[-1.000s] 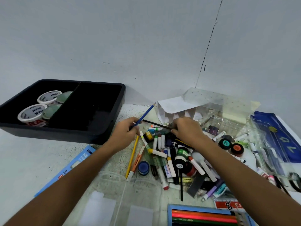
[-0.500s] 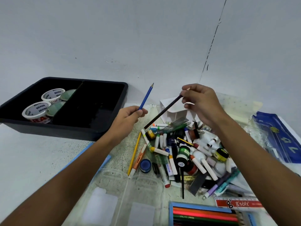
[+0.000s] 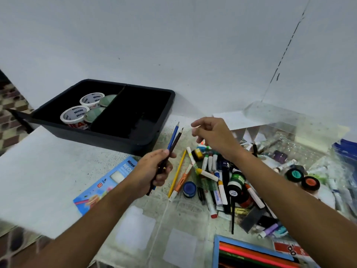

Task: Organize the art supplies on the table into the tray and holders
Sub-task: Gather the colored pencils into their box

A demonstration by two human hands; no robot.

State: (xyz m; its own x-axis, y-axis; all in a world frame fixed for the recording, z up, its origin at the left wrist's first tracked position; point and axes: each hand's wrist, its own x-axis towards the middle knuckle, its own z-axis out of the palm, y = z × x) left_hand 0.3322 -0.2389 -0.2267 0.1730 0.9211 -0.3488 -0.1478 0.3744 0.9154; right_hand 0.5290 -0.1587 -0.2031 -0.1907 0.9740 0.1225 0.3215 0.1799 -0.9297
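the left hand [image 3: 154, 169] grips a blue pencil [image 3: 173, 136] and a dark pencil [image 3: 176, 139] loosely crossed, the right hand [image 3: 214, 136] hangs released over the pile [image 3: 222, 176], so one might slip short of the black tray [image 3: 154, 140].

That black tray [image 3: 154, 140] looks like smooth matt plastic. My organizer box [image 3: 270, 117] is clear, scuffed plastic. Tabletop [image 3: 108, 159] looks speckled and matt.

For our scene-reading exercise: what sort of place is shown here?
Probably a home or classroom craft table against a plain wall: a heap of markers and paint pots, a black divided tray, and two pencils in the left hand.
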